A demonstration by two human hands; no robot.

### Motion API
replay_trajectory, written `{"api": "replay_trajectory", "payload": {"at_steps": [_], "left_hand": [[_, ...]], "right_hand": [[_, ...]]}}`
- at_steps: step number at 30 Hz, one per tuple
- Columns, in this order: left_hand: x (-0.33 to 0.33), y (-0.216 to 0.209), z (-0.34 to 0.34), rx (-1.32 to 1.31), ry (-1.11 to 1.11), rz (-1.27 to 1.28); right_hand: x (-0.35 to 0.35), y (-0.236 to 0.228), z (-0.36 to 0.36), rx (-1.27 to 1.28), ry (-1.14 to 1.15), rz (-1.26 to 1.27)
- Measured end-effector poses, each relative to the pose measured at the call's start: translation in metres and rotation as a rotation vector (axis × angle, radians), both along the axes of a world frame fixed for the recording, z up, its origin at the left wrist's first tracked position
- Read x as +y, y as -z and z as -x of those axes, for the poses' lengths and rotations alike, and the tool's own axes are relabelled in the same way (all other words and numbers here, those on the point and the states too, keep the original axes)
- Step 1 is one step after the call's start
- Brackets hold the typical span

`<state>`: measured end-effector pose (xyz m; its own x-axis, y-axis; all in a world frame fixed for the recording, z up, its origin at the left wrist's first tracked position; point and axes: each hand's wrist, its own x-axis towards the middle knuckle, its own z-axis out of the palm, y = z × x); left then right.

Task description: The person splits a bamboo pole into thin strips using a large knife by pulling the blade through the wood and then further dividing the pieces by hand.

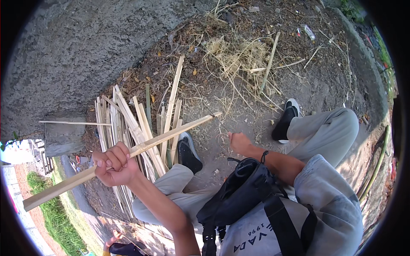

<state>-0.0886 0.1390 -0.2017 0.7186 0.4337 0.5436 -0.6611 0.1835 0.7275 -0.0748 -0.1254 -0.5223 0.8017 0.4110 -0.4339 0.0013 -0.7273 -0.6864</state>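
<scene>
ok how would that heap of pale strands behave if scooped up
The heap of pale strands would probably feel floppy, since many curl loosely. It is likely light for its bulk, being thin strands with gaps. Tangled loops may drag neighbours along.

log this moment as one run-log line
left hand: gripping wooden strip | right hand: near strip's right end, grip unclear | nearby: strip pile, dry fibres
</scene>
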Motion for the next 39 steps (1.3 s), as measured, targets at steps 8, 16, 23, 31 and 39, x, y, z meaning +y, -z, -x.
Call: {"api": "replay_trajectory", "payload": {"at_steps": [8,16,23,31,39], "left_hand": [[-0.009,-0.004,-0.007,0.025,-0.017,-0.021],[-0.009,-0.002,-0.008,0.025,-0.069,0.013],[-0.01,-0.006,-0.007,0.034,-0.049,-0.003],[-0.012,-0.007,-0.013,0.039,-0.081,0.023],[-0.007,-0.002,-0.007,0.009,-0.015,0.02]], "right_hand": [[0.043,-0.087,-0.002,-0.07,0.081,-0.164],[-0.001,0.002,-0.012,0.077,0.138,0.119],[0.033,-0.039,0.008,-0.009,0.066,-0.063],[0.005,-0.004,-0.01,0.228,0.017,0.079],[0.001,0.009,-0.005,0.104,0.045,0.078]]}}
